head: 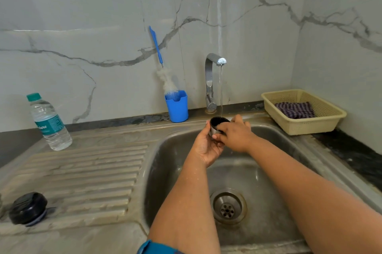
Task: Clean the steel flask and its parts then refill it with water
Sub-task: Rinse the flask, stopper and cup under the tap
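Partly hidden cup point(217, 123) between hands.

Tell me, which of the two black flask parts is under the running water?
The small black cup held in both hands; the other, a round black stopper, lies on the draining board.

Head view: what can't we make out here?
- Flask cup: the left hand and right hand wrap it, so its lower body and base are hidden; its dark inside shows no water level.
- Flask body: not in the head view at all.
- Black stopper: underside faces the drainboard, with something at the left edge cut off.
- Water bottle: label print too small and partly turned away.
- Striped cloth: the basket wall hides its lower part.
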Motion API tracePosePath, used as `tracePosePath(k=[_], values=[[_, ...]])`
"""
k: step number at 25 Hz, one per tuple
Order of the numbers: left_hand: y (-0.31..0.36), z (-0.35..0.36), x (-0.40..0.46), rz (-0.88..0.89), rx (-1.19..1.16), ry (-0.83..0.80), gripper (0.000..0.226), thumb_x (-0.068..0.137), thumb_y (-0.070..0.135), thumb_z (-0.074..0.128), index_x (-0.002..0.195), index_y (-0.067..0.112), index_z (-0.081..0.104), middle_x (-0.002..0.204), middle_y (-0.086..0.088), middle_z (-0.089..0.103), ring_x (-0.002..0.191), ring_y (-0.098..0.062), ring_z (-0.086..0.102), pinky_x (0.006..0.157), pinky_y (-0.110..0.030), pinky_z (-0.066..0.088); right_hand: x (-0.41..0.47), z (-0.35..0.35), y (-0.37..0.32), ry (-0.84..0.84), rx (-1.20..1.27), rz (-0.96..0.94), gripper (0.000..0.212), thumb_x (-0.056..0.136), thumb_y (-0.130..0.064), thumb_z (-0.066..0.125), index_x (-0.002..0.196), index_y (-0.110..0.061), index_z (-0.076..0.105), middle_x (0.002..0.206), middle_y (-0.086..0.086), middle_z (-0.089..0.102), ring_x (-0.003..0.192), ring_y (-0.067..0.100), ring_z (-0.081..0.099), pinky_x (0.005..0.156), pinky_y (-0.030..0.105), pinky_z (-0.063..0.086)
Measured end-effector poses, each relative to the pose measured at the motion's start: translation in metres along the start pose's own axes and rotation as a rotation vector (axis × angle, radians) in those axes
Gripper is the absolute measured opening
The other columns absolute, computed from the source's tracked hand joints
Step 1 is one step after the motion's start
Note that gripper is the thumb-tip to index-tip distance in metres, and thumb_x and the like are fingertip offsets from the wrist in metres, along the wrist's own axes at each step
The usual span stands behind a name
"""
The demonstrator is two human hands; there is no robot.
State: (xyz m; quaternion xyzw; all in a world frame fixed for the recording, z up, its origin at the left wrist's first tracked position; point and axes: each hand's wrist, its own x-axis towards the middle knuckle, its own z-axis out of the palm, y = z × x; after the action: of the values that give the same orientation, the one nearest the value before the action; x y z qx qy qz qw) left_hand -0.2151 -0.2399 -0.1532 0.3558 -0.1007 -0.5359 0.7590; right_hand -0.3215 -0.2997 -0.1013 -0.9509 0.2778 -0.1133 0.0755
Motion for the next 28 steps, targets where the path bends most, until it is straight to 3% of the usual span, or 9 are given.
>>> tracePosePath(k=[3, 7, 9, 12, 14, 16, 21, 25, 28], values=[[0.000, 0.014, 0.000, 0.025, 0.047, 0.000, 0.051, 0.095, 0.044, 0.057, 0.131, 0.008, 0.058, 0.084, -0.007, 0.068, 0.059, -0.008, 0.059, 0.058, -0.020, 0.051, 0.002, -0.002, 0.017, 0.097, 0.313, 0.078, 0.026, 0.094, -0.042, 0.053, 0.113, -0.029, 0.064, 0.100, 0.007, 0.061, 0.103, 0.021, 0.047, 0.078, 0.029, 0.037], [-0.002, 0.020, -0.001, 0.012, 0.166, 0.046, 0.053, 0.096, 0.054, 0.050, 0.127, 0.012, 0.057, 0.120, -0.021, 0.068, 0.098, -0.026, 0.068, 0.084, -0.036, 0.055, 0.004, -0.007, 0.008, 0.169, 1.344, 0.459, 0.030, 0.101, -0.040, 0.041, 0.109, -0.016, 0.057, 0.098, 0.010, 0.065, 0.074, 0.016, 0.057, 0.062, 0.026, 0.042], [0.001, 0.021, -0.004, 0.027, 0.111, 0.049, 0.049, 0.100, 0.044, 0.049, 0.128, 0.006, 0.056, 0.128, -0.022, 0.063, 0.103, -0.028, 0.065, 0.089, -0.037, 0.054, 0.009, -0.007, 0.007, 0.121, 1.527, 0.649, 0.035, 0.101, -0.043, 0.039, 0.108, -0.012, 0.054, 0.085, 0.012, 0.059, 0.058, 0.015, 0.048, 0.052, 0.026, 0.040], [0.004, 0.023, 0.002, 0.047, 0.080, 0.105, 0.041, 0.100, 0.028, 0.054, 0.132, 0.001, 0.056, 0.109, -0.016, 0.072, 0.097, -0.024, 0.068, 0.070, -0.032, 0.060, 0.015, -0.001, 0.012, 0.156, 1.376, 0.710, 0.040, 0.103, -0.042, 0.032, 0.115, -0.009, 0.051, 0.088, 0.015, 0.059, 0.060, 0.019, 0.052, 0.053, 0.029, 0.043], [0.004, 0.025, 0.005, 0.042, 0.058, 0.167, 0.036, 0.100, 0.021, 0.055, 0.130, 0.001, 0.056, 0.091, -0.014, 0.074, 0.088, -0.023, 0.069, 0.059, -0.031, 0.060, 0.016, 0.006, 0.019, 0.255, 0.939, 0.564, 0.043, 0.103, -0.042, 0.030, 0.127, -0.013, 0.050, 0.113, 0.016, 0.060, 0.093, 0.028, 0.060, 0.081, 0.037, 0.050], [0.005, 0.026, 0.005, 0.059, 0.062, 0.217, 0.033, 0.100, 0.016, 0.054, 0.128, -0.002, 0.054, 0.091, -0.017, 0.070, 0.082, -0.025, 0.068, 0.060, -0.036, 0.060, 0.010, 0.007, 0.022, 0.291, 0.675, 0.300, 0.038, 0.102, -0.040, 0.036, 0.132, -0.022, 0.051, 0.127, 0.012, 0.052, 0.117, 0.027, 0.051, 0.099, 0.033, 0.040], [0.004, 0.019, 0.010, 0.100, 0.148, 0.300, 0.023, 0.101, 0.021, 0.054, 0.116, 0.004, 0.059, 0.091, -0.014, 0.067, 0.078, -0.021, 0.066, 0.054, -0.031, 0.058, 0.003, 0.008, 0.018, 0.130, 0.397, 0.080, 0.046, 0.099, -0.037, 0.048, 0.143, -0.027, 0.042, 0.133, 0.012, 0.050, 0.121, 0.025, 0.049, 0.095, 0.026, 0.036], [0.002, 0.012, 0.019, 0.139, 0.243, 0.316, 0.025, 0.102, 0.029, 0.053, 0.112, 0.009, 0.063, 0.111, -0.016, 0.067, 0.099, -0.025, 0.065, 0.088, -0.040, 0.056, 0.001, 0.006, 0.014, 0.106, 0.450, 0.178, 0.052, 0.093, -0.045, 0.056, 0.139, -0.021, 0.047, 0.131, 0.011, 0.056, 0.118, 0.024, 0.052, 0.096, 0.030, 0.040], [0.003, 0.016, 0.015, 0.128, 0.304, 0.279, 0.026, 0.100, 0.037, 0.053, 0.108, 0.014, 0.061, 0.110, -0.014, 0.067, 0.095, -0.025, 0.064, 0.085, -0.041, 0.056, -0.002, 0.004, 0.012, 0.190, 0.535, 0.155, 0.044, 0.081, -0.031, 0.075, 0.121, -0.025, 0.057, 0.113, -0.001, 0.057, 0.102, 0.015, 0.053, 0.082, 0.025, 0.041]])
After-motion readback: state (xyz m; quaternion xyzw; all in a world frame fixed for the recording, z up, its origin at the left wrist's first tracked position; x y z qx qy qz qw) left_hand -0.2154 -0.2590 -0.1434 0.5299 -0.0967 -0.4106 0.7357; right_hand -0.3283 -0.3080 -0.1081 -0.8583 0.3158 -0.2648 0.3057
